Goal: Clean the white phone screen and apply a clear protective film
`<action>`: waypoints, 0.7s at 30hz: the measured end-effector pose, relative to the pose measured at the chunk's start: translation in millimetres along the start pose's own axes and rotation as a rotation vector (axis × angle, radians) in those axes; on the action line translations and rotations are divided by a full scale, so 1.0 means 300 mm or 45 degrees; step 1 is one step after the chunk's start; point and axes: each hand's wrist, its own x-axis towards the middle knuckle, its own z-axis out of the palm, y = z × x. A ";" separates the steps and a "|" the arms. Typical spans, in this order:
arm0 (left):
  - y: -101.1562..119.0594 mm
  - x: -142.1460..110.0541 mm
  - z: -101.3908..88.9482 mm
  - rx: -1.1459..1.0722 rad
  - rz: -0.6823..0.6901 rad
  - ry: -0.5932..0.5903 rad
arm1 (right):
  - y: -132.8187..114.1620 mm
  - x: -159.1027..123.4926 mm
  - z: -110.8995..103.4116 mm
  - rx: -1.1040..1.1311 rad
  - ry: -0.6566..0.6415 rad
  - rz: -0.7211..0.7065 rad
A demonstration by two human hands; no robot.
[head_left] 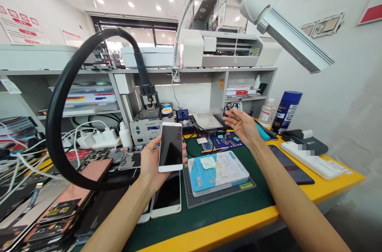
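My left hand [151, 162] grips a white smartphone [170, 146] with a dark screen, held upright above the green mat [227, 208]. Under it lie two more white phones [167, 196] flat on the mat. My right hand [242, 125] hovers open, palm turned inward and fingers spread, above the back of the bench near a small heating plate [208, 123]. It holds nothing. A blue and white box [217, 172] rests on a grey ribbed pad between my arms.
A thick black hose [64, 85] loops from a rework station [147, 126] at the left. Phone parts and screens [59, 204] pile at the left. A lamp head [295, 47] hangs overhead. Bottles [285, 111], a dark phone [291, 168] and a white power strip [310, 158] sit at the right.
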 end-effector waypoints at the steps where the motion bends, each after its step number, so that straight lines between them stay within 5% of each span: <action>1: 0.004 0.003 -0.002 -0.002 0.015 0.005 | 0.011 -0.002 0.006 -0.140 0.016 -0.044; 5: 0.025 0.015 -0.012 -0.015 0.078 0.036 | 0.051 -0.019 0.026 -0.525 -0.013 -0.172; 21: 0.037 0.029 -0.035 -0.043 0.128 0.089 | 0.157 -0.032 0.044 -0.960 -0.422 -0.138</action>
